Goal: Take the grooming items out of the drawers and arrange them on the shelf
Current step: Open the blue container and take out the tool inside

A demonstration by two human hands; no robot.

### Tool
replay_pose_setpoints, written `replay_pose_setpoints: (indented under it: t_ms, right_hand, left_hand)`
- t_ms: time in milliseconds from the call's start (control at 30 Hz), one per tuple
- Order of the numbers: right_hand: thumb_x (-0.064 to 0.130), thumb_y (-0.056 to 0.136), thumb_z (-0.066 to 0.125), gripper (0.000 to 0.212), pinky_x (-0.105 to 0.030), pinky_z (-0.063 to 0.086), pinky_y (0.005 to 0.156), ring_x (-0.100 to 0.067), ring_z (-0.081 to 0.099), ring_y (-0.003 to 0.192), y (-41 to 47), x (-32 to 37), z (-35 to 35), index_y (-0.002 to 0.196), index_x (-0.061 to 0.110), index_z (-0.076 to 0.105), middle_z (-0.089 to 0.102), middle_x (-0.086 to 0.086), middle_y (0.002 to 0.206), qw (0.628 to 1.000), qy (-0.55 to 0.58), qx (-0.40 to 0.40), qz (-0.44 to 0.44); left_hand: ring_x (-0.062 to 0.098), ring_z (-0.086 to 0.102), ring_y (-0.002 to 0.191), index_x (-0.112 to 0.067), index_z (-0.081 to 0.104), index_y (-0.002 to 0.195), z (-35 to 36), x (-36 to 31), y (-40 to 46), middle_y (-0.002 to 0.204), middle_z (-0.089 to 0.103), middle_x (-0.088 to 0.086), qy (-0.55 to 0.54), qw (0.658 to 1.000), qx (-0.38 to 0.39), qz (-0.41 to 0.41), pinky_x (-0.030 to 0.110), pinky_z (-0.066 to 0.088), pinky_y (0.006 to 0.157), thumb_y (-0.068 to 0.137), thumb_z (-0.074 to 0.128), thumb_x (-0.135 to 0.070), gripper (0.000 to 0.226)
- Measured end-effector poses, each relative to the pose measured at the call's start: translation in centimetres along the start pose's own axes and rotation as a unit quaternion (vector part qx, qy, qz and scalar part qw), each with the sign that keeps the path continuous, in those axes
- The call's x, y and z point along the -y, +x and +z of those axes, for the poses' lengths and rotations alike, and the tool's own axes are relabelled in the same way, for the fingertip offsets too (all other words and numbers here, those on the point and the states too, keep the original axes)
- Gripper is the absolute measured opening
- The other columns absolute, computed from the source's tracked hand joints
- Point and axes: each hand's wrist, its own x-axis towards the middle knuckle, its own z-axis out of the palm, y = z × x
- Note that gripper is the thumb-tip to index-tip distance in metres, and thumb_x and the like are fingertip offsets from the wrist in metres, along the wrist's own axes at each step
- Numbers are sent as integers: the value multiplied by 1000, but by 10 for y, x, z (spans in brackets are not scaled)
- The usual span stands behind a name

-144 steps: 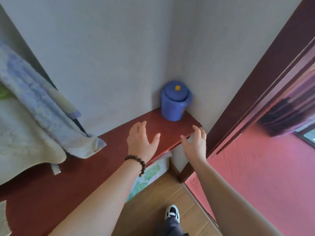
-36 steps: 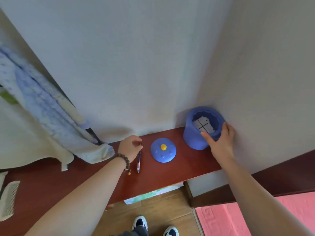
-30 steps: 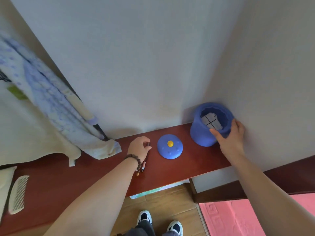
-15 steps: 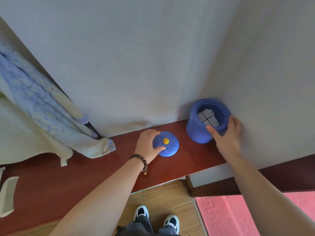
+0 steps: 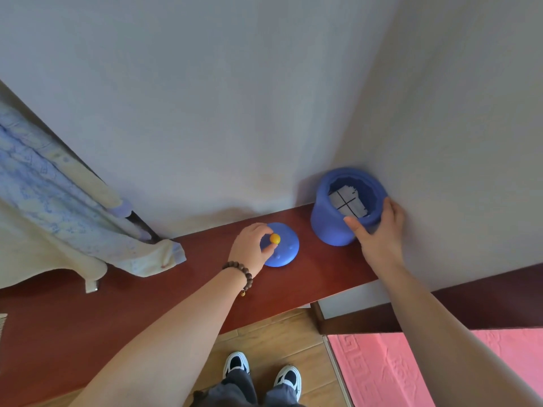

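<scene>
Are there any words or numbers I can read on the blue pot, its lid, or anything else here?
No, nothing to read.
The blue pot shows only a black cross on something pale inside, not a letter.
The blue lid has a plain yellow knob.
The pink mat has a raised maze-like border, not words.
The hanging cloth has only a faint print.

the pot (image 5: 335, 227) stands on the shelf (image 5: 317, 277) in the wall corner, the lid (image 5: 286, 249) lies on the shelf just left of it, and cloth (image 5: 58, 218) hangs farther left.

bare arms, brown bead bracelet (image 5: 241, 271), black-white sneakers (image 5: 235, 364)
</scene>
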Motion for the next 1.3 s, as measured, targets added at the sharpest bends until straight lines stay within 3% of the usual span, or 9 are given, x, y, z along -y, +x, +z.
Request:
replay_pose_setpoints:
  t_ms: [167,333,500,600,867,1000,1167,1300]
  right_hand:
    - [36,80,72,94,-18,21,106,-18,23,142,0,0,0,151,7,17,15,-6,155,1000,1,2,3]
    - [32,81,73,92,-17,21,105,-14,22,141,-2,3,-1,150,7,18,14,-4,155,1000,21,4,9]
    - [32,76,78,94,-25,29,110,-16,28,139,0,3,-3,148,6,24,19,-5,152,999,40,5,10]
    - [32,73,80,96,-21,29,105,-16,31,137,1,4,-4,148,6,26,22,-6,150,999,38,3,8]
    - [40,72,79,99,-24,33,106,-19,32,136,2,1,-2,147,5,26,23,-7,150,1000,8,-6,-4]
    - [42,72,77,99,-21,32,104,-17,31,136,1,0,-2,148,6,24,22,-5,151,1000,4,-5,-4]
    - [41,74,77,98,-16,27,102,-16,30,137,1,2,-3,148,5,23,21,-6,151,1000,-2,-5,-3]
    - [41,74,77,98,-16,29,101,-17,32,136,2,3,-2,147,5,24,22,-6,150,1000,-6,-1,-4]
  left_hand:
    - [12,55,103,-15,64,102,-21,-32,2,109,62,-7,-81,993,-78,43,29,46,86,85,67,-25,19]
    - [9,57,101,-20,62,99,-42,-99,21,110,61,-8,-145,970,-148,127,21,47,80,82,69,-22,19]
    - [14,55,96,-22,61,100,-28,-146,56,103,62,-7,-117,979,-82,142,26,45,79,83,65,-30,19]
    - [15,53,95,-19,62,102,-15,-156,74,105,60,-4,-68,984,-42,157,25,40,76,85,64,-27,19]
    - [23,50,107,-16,62,109,13,-158,90,115,59,3,19,986,12,165,39,46,85,91,57,-31,24]
    - [22,49,106,-14,63,109,19,-155,90,113,59,4,-6,987,7,163,36,45,87,92,56,-31,25]
    - [12,55,103,-16,65,103,24,-150,88,107,63,-3,-115,982,4,147,30,45,91,90,62,-33,22]
    - [16,53,106,-15,65,102,30,-150,85,108,64,-1,-95,983,-20,156,30,43,93,91,61,-32,22]
